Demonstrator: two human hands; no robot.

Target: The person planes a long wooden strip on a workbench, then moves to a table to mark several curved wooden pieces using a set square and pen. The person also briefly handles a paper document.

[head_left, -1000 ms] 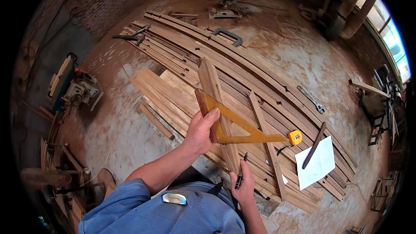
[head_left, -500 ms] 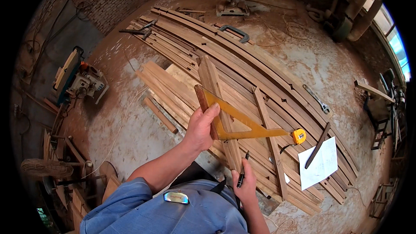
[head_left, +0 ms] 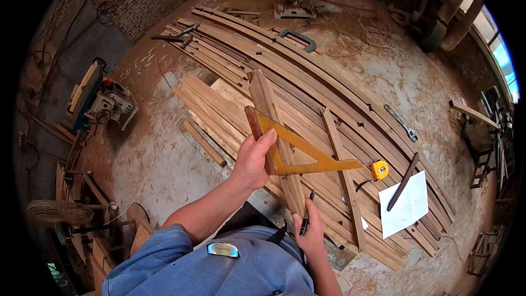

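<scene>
Since a second ago, the triangle square (head_left: 315,167) has been shifted slightly. Nearest, a pen (head_left: 304,226) and the near end of a wood strip (head_left: 264,94) are held in the right hand (head_left: 312,233); beyond, the square is clasped in the left hand (head_left: 252,163) across the strip, its tip apart from the tape measure (head_left: 380,170) on the planks (head_left: 312,86).

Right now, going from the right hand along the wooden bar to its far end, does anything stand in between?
Yes: the yellow set square, gripped by the left hand, crosses the middle of the wooden bar. The right hand, holding a black pen, is at the near end.
</scene>
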